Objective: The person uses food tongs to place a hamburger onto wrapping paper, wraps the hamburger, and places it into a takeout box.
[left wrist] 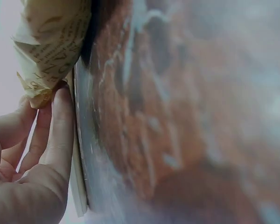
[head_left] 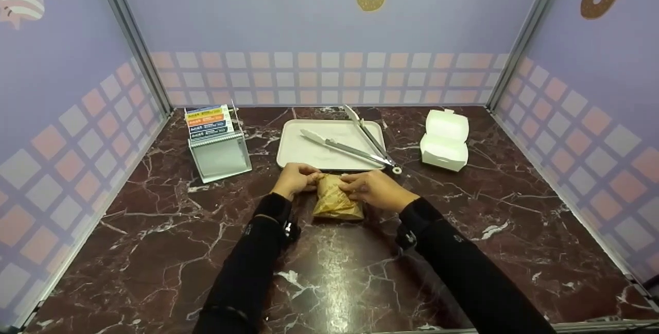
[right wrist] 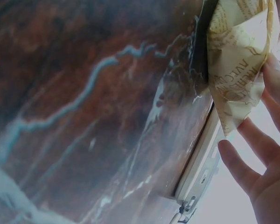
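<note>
A yellow-brown paper-wrapped package [head_left: 337, 201], printed with lettering, lies on the table between the two hands. What is inside the paper is hidden. The left hand [head_left: 294, 181] pinches its far left corner; in the left wrist view, thumb and fingertips meet at the pointed end of the paper package [left wrist: 53, 51]. From the other side, the right hand [head_left: 380, 190] holds the package's upper right part. The right wrist view has the thumb and fingers of the right hand [right wrist: 266, 158] at the edge of the folded paper package [right wrist: 238, 70].
Just beyond the hands is a cream tray [head_left: 304, 156] with two pairs of metal tongs [head_left: 350, 151] lying across it, handles past its front right edge. An open white clamshell box [head_left: 445, 141] stands at right. At left is a rack [head_left: 220, 156] with colored boxes [head_left: 207, 122].
</note>
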A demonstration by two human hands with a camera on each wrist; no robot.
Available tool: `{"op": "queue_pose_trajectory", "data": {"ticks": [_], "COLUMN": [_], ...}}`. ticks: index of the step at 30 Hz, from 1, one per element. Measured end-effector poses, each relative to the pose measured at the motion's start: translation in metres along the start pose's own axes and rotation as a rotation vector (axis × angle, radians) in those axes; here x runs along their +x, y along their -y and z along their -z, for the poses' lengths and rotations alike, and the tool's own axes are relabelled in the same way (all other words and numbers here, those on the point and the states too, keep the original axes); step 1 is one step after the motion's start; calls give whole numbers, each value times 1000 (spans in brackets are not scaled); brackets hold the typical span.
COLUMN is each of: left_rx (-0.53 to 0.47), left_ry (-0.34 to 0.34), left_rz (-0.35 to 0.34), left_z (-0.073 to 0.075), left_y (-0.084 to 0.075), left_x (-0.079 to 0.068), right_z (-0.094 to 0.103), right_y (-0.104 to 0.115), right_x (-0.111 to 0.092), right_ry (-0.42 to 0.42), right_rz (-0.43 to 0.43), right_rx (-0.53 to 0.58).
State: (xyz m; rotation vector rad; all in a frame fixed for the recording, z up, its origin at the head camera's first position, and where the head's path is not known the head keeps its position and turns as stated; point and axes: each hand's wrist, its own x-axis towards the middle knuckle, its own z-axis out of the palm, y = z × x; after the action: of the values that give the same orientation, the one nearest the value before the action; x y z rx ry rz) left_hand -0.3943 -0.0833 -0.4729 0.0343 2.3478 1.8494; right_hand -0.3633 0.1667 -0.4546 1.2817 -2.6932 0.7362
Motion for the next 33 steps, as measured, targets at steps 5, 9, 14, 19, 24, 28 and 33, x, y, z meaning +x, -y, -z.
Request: {"op": "queue_pose_trajectory", "data": {"ticks": [5, 9, 14, 19, 24, 28, 33], "left_rx": [93, 153, 257, 159, -50, -1, 191], "left_ry": [11, 69, 81, 111, 158, 145, 98], "left_rz": [24, 17, -13, 13, 115, 119, 54], "left_z": [1, 4, 3, 7, 14, 12, 3], "left_y": [-1, 0, 0, 2, 8, 8, 4], "left_x": [2, 3, 5, 4, 3, 3, 5], "right_z": [0, 1, 1, 1, 0, 1, 4], "right_y": [2, 3, 5, 4, 4, 5, 6], "right_x": [1, 3, 5, 2, 2, 2, 3], "right_ry": [27, 46, 60, 47, 46, 68, 85], "right_rz": [51, 55, 47, 51, 54, 31, 28], "right_rx": [-20, -36, -48, -73, -70, -34, -27]}}
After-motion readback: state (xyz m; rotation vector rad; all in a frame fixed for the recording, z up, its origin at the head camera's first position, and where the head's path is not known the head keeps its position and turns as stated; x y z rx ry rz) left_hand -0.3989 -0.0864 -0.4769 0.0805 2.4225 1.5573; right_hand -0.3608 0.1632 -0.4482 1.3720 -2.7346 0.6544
